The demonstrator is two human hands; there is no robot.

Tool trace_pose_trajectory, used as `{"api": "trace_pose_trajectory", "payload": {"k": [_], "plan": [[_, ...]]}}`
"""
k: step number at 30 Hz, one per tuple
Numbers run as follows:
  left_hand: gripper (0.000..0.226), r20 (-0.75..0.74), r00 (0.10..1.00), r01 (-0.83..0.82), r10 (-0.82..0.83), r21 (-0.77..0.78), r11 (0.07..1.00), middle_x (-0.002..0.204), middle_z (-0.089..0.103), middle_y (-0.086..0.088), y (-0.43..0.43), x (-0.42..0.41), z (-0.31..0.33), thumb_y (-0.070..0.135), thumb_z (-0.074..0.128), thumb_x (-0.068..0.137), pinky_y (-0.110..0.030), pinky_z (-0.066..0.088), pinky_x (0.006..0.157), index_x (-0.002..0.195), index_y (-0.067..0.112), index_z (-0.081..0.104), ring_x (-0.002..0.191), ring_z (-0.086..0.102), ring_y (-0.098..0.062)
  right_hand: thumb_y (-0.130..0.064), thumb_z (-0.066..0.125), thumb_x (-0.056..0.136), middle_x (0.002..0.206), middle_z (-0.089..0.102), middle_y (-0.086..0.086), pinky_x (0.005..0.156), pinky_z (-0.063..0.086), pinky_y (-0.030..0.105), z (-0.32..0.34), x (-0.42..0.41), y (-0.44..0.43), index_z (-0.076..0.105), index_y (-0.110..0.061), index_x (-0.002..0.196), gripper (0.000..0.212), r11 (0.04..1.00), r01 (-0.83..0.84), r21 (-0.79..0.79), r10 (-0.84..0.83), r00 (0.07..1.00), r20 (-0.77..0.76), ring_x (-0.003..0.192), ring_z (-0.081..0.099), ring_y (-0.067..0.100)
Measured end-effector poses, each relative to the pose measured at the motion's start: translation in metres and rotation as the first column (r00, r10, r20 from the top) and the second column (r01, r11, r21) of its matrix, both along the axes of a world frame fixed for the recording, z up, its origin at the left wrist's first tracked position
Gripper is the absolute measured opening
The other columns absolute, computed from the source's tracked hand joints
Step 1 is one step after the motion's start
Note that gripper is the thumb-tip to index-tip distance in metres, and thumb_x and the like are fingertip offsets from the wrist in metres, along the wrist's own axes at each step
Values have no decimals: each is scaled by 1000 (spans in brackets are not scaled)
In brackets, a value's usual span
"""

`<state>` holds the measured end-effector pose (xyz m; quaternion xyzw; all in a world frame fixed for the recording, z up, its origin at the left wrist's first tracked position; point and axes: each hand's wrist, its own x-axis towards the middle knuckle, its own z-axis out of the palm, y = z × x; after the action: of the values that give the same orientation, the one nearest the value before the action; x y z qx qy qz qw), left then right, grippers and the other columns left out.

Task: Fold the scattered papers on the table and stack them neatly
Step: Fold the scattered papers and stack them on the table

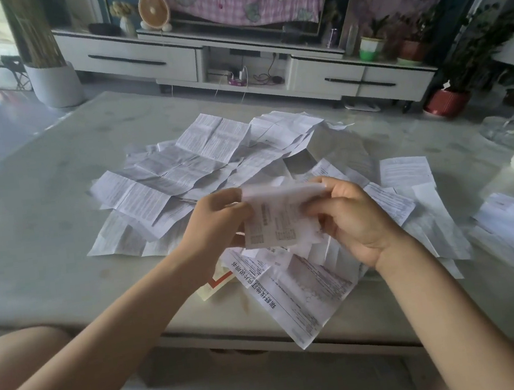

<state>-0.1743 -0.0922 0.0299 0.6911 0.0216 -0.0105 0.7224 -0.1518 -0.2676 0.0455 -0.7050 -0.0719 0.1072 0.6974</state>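
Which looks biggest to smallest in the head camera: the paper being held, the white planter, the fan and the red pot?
1. held paper, though it is nearest the camera, which inflates it.
2. white planter.
3. fan and red pot look about alike, so they are not ranked.

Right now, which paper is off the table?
The small printed sheet pinched between left hand and right hand; the other papers lie on the table.
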Motion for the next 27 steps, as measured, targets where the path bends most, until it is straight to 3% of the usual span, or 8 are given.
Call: {"api": "trace_pose_trajectory", "payload": {"k": [5, 10, 13, 17, 19, 22, 24, 27], "plan": [[35, 78, 997, 14, -11, -31, 999, 71, 68, -5, -6, -11, 12, -12, 42, 88, -28, 57, 57, 70, 8, 64, 64, 65, -20, 20, 42, 83, 86, 68, 8, 62, 55, 17, 3, -2, -8, 59, -6, 60, 39, 996, 54, 76, -56, 998, 24, 81, 64, 16], [14, -72, 995, 46, -71, -306, 951, 74, 70, -14, -18, -21, 16, 15, 45, 95, -35, 59, 63, 103, 9, 54, 65, 68, -27, 22, 46, 81, 80, 67, 2, 41, 52, 25, 0, -8, -22, 60, -15, 45, 53, 992, 123, 22, -125, 980, 152, 62, 68, 14], [28, -135, 969, 184, -207, -162, 970, 84, 66, -13, -29, -29, 28, 33, 57, 84, -36, 58, 70, 100, 11, 62, 73, 66, -24, 22, 49, 81, 81, 68, 1, 42, 53, 26, 4, -17, -29, 62, -16, 45, 54, 996, 91, -6, -85, 951, 299, 65, 69, 10], [13, -27, 981, 191, -190, 80, 978, 82, 64, -11, -43, -36, 47, 11, 58, 88, -26, 56, 61, 96, 11, 68, 67, 63, -15, 18, 47, 83, 77, 69, -6, 54, 52, 18, 15, -26, -34, 65, -14, 58, 45, 993, 101, -68, -64, 906, 418, 66, 65, 2], [17, 50, 992, 101, -120, 282, 954, 77, 63, -7, -46, -34, 54, 8, 60, 87, -30, 53, 65, 82, 21, 71, 66, 60, -15, 13, 43, 85, 73, 70, -9, 59, 52, 20, 24, -24, -41, 69, -18, 71, 43, 990, 100, -98, -55, 921, 385, 66, 63, 7], [27, 139, 989, -18, -52, 461, 887, 70, 61, 0, -54, -32, 63, 8, 59, 88, -29, 51, 69, 73, 28, 67, 66, 56, -14, 8, 34, 83, 78, 69, 4, 61, 52, 24, 35, -21, -56, 65, -13, 92, 38, 997, 65, 33, -71, 969, 235, 66, 64, 13], [26, 174, 983, -34, -64, 510, 859, 68, 61, 3, -60, -33, 65, 9, 59, 89, -21, 47, 59, 75, 29, 67, 63, 54, -10, -2, 40, 88, 81, 68, 5, 66, 52, 27, 34, -26, -61, 65, -13, 95, 28, 999, 31, -24, -26, 979, 204, 70, 63, 16], [17, 216, 972, -50, -91, 572, 819, 72, 61, 3, -70, -30, 63, 9, 60, 88, -22, 43, 58, 85, 21, 71, 65, 53, -10, -11, 48, 92, 72, 63, 2, 61, 50, 26, 26, -32, -60, 68, -12, 85, 21, 994, 55, -96, -34, 978, 204, 66, 59, 15]]}}
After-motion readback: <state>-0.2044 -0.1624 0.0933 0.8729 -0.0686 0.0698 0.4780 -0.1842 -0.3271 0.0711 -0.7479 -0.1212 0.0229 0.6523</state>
